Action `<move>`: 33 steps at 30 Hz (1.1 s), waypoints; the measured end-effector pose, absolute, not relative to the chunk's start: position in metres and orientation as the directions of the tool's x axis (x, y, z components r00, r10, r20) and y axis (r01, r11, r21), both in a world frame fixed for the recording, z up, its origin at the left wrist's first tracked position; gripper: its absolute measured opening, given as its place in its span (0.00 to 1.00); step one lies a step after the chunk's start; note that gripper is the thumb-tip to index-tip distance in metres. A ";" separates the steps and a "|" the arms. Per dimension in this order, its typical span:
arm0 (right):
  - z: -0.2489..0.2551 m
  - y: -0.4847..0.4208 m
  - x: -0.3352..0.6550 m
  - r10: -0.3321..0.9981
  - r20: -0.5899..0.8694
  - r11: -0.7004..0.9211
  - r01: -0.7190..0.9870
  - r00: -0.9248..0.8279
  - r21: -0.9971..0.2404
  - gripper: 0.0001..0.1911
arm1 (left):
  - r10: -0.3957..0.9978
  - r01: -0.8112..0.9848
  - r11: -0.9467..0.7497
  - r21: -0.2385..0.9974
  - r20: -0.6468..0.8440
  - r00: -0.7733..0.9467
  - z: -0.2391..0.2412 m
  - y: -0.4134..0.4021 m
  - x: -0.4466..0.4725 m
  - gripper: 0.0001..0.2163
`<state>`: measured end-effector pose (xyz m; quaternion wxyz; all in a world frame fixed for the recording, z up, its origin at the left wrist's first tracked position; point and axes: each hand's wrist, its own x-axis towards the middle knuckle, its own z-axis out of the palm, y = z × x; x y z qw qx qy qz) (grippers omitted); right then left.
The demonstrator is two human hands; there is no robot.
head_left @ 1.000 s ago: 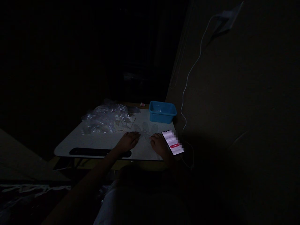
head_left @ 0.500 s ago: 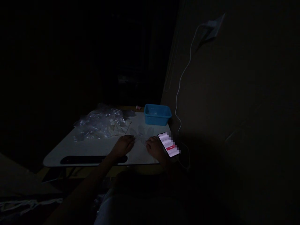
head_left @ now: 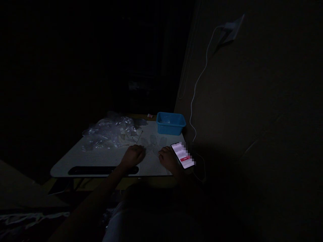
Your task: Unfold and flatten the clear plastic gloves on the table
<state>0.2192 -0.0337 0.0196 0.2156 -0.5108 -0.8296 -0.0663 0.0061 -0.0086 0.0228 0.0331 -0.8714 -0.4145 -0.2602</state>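
In dim light a thin clear plastic piece [head_left: 152, 144] with several rounded lobes lies on the white tabletop [head_left: 106, 159], between my two hands. My left hand [head_left: 132, 156], fingers curled, is closed at its left edge. At the right edge my right hand [head_left: 167, 157] is closed as well, its fingers bent inward. The fingertips are dark and partly hidden, so the exact grip is hard to see. A phone [head_left: 183, 156] with a lit screen sits just right of my right hand.
A pile of crumpled clear plastic [head_left: 108, 131] covers the table's left rear. A blue basin [head_left: 171, 123] stands at the back right, beside a small pink-and-white object [head_left: 149, 116]. A white cable [head_left: 194, 92] hangs from the wall socket [head_left: 231, 30]. A dark slot runs along the front edge.
The view has shifted slightly, moving everything a little to the right in the picture. My hands keep nearly the same position around the clear plastic piece.
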 end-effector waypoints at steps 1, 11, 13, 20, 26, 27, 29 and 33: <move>0.020 -0.034 0.219 0.821 0.423 0.467 0.877 -0.383 -0.113 0.09 | 0.704 0.738 -0.657 0.152 0.473 0.529 0.023 -0.009 0.006 0.12; 0.019 -0.035 0.220 0.821 0.472 0.442 0.881 -0.320 -0.171 0.13 | 0.783 0.772 -0.577 0.266 0.448 0.431 0.023 -0.018 0.004 0.14; 0.020 -0.036 0.219 0.835 0.477 0.402 0.896 -0.274 -0.190 0.12 | 0.881 0.827 -0.403 0.393 0.413 0.233 0.027 -0.022 0.004 0.16; 0.018 -0.038 0.218 0.881 0.472 0.118 0.949 0.036 -0.293 0.15 | 0.929 0.858 0.085 0.507 0.270 -0.252 0.038 -0.015 0.008 0.19; 0.018 -0.037 0.218 0.883 0.467 0.186 0.947 -0.044 -0.262 0.14 | 0.978 0.896 -0.048 0.440 0.203 -0.047 0.028 -0.013 0.013 0.14; 0.019 -0.037 0.219 0.886 0.460 0.201 0.943 -0.060 -0.265 0.14 | 0.978 0.909 -0.085 0.408 0.210 -0.002 0.027 -0.015 0.013 0.14; 0.021 -0.037 0.220 0.890 0.443 0.245 0.931 -0.105 -0.271 0.13 | 0.958 0.904 -0.227 0.362 0.249 0.141 0.027 -0.023 0.010 0.14; 0.026 -0.044 0.230 0.851 0.448 0.414 0.876 -0.275 -0.247 0.08 | 0.751 0.689 -0.651 0.317 0.395 0.529 0.028 -0.051 -0.001 0.17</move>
